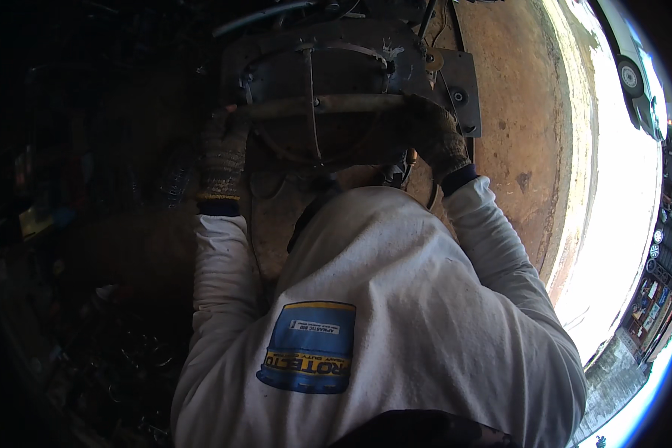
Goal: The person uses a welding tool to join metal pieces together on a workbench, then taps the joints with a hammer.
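A long, dull metal bar lies crosswise in front of me over a dark metal worktable. My left hand, in a worn knit work glove, is closed at the bar's left end. My right hand, gloved likewise, is closed around its right end; its fingertips are lost in shadow. A thin rod runs away from me and crosses the bar near its middle. Around both curves a round metal hoop, partly hidden by the bar. Whether the bar touches the rod, I cannot tell.
A dark steel plate with a round hole juts out right of the worktable. A pale pipe lies beyond it at the far left. Cables hang beside the table over the brown floor. A parked vehicle stands outside; the left side is dark clutter.
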The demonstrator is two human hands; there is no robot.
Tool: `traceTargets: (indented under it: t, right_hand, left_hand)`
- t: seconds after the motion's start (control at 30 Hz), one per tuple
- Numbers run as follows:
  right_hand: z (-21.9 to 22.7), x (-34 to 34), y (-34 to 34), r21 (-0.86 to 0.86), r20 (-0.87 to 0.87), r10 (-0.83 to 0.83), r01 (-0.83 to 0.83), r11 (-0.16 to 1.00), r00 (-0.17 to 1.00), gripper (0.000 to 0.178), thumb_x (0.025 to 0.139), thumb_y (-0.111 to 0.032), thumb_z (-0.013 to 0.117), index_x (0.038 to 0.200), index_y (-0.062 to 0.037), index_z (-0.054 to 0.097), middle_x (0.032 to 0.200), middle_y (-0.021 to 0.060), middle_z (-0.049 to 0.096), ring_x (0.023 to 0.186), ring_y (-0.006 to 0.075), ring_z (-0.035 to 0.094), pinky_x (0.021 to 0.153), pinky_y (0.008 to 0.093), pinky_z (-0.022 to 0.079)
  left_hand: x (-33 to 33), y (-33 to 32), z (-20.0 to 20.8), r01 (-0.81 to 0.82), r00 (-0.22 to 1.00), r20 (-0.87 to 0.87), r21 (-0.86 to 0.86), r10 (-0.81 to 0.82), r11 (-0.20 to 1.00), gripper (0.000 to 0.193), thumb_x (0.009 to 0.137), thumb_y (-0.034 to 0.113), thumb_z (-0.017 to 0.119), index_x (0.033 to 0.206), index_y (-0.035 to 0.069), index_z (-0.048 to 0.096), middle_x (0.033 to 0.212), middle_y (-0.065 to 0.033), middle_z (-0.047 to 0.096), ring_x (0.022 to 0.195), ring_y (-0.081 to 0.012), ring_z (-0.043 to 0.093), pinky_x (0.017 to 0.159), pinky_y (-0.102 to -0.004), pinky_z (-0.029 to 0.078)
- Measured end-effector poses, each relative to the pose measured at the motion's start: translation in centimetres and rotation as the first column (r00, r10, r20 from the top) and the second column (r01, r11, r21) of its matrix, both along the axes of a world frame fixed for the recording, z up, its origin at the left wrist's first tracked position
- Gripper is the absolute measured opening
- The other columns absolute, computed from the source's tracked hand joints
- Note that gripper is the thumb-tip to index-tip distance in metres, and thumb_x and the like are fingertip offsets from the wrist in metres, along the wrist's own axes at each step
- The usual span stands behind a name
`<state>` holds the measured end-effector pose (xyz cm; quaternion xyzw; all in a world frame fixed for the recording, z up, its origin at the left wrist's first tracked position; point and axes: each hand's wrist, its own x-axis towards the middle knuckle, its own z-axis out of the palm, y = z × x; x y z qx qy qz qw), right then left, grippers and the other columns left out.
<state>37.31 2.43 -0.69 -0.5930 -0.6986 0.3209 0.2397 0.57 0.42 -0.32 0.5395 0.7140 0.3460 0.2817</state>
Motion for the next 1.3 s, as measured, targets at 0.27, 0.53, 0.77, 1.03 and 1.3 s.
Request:
traceTargets:
  t: [0.27, 0.53, 0.77, 1.03, 1.3]
  right_hand:
    - [-2.9, 0.2, -0.3, -0.068, -0.195, -0.081, 0.069, 0.995, 0.977, 0.04, 0.084, -0.024, 0.06, 0.117, -0.0009, 0.059, 0.114, 0.0168, 0.063, 0.109, 0.0268, 0.059, 0.094, 0.0342, 0.046]
    - [-4.6, 0.6, 0.4, -0.195, -0.275, -0.127, 0.074, 0.978, 0.953, 0.037, 0.086, -0.019, 0.062, 0.117, -0.0005, 0.058, 0.112, 0.0125, 0.063, 0.104, 0.0203, 0.059, 0.09, 0.0307, 0.047]
    - [-2.0, 0.0, 0.6, -0.154, -0.302, -0.168, 0.126, 0.98, 0.938, 0.04, 0.085, -0.009, 0.065, 0.123, -0.0007, 0.055, 0.107, 0.0069, 0.064, 0.098, 0.0112, 0.058, 0.086, 0.0266, 0.048]
    - [-1.6, -0.1, 1.4, 0.11, 0.074, 0.085, -0.093, 0.99, 0.994, 0.048, 0.084, -0.01, 0.062, 0.13, -0.0038, 0.05, 0.118, 0.0133, 0.061, 0.11, 0.0214, 0.059, 0.093, 0.0305, 0.046]
    - [0.0, -0.9, 1.5, 0.073, 0.136, 0.088, -0.099, 0.992, 0.987, 0.044, 0.084, -0.015, 0.062, 0.126, -0.0044, 0.053, 0.114, 0.0156, 0.062, 0.106, 0.0273, 0.06, 0.091, 0.034, 0.047]
  left_hand:
    - [-0.9, -0.4, -0.9, 0.013, 0.953, 0.303, 0.063, -0.031, 0.998, 0.024, 0.086, 0.011, 0.064, 0.109, 0.005, 0.061, 0.103, -0.006, 0.062, 0.095, -0.0151, 0.06, 0.084, -0.0276, 0.047]
    - [-1.8, -0.2, -0.5, 0.184, 0.971, -0.18, 0.154, -0.155, 0.971, 0.026, 0.084, 0.013, 0.066, 0.108, 0.006, 0.061, 0.108, -0.0103, 0.061, 0.101, -0.0225, 0.059, 0.089, -0.0332, 0.046]
    - [-0.4, 0.0, 1.3, -0.062, 0.998, -0.018, -0.003, 0.062, 0.998, 0.036, 0.081, 0.019, 0.07, 0.113, 0.008, 0.06, 0.111, -0.012, 0.06, 0.102, -0.0241, 0.059, 0.088, -0.0345, 0.047]
    - [-0.2, 0.8, 3.4, 0.181, 0.92, -0.34, -0.071, -0.194, 0.981, 0.036, 0.084, 0.022, 0.064, 0.117, 0.009, 0.058, 0.114, -0.0119, 0.061, 0.105, -0.025, 0.059, 0.088, -0.035, 0.048]
    - [-1.2, 0.5, 1.9, 0.199, 0.957, -0.205, -0.055, -0.206, 0.978, 0.031, 0.085, 0.02, 0.063, 0.114, 0.009, 0.059, 0.113, -0.0106, 0.062, 0.104, -0.0249, 0.06, 0.088, -0.0351, 0.048]
